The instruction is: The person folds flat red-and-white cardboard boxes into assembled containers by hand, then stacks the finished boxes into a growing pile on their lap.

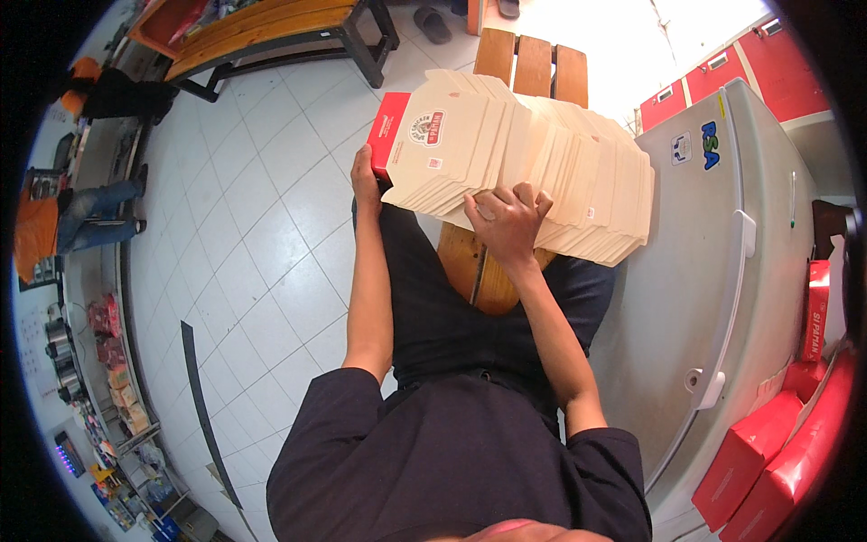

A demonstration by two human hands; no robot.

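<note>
A long, fanned stack of flat cardboard box blanks, cream on the upward faces, lies across a wooden bench in front of me. The leftmost blank carries a printed logo and a red end flap. My left hand grips the stack's left end at that flap, with part of its fingers hidden. Against the near edge, around the middle, my right hand is closed with curled fingers touching the blanks' edges. How many blanks it pinches cannot be made out.
A grey fridge stands close at my right, with red boxes beside it. Red lockers are at the far right. Another wooden bench stands at the far left. A person in orange is by the left-hand shelves.
</note>
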